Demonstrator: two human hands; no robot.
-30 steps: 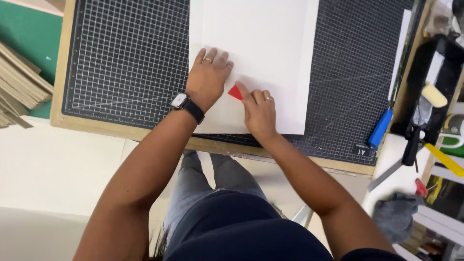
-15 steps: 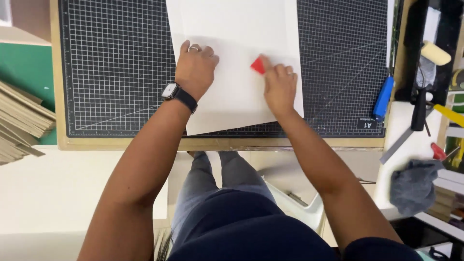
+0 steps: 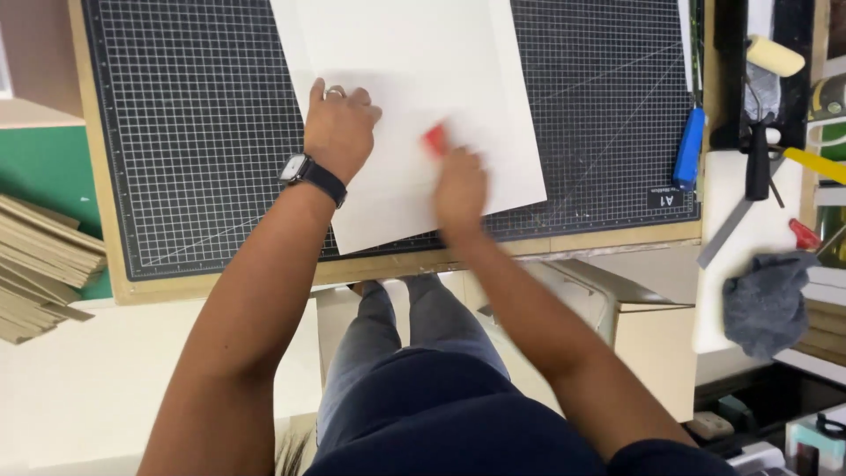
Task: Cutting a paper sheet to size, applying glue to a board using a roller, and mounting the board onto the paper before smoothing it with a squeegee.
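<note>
A large white sheet of paper (image 3: 423,79) lies on a dark gridded cutting mat (image 3: 185,123). My left hand (image 3: 339,132), with a ring and a black wristwatch, presses flat on the sheet's left part, fingers spread. My right hand (image 3: 460,189) is blurred with motion and grips a small red tool (image 3: 434,139), pressing it onto the sheet near the middle. The mat rests on a wooden board (image 3: 264,278).
A blue-handled knife (image 3: 689,148) lies at the mat's right edge. Right of it are a paint roller (image 3: 765,97), a yellow tool (image 3: 815,165) and a grey cloth (image 3: 768,300). A stack of cardboard sheets (image 3: 40,264) sits at the left.
The view has shifted, so the mat and sheet sit lower and more to the right. My right hand slid the red tool across the sheet and is now blurred. My left hand stays pressed down.
</note>
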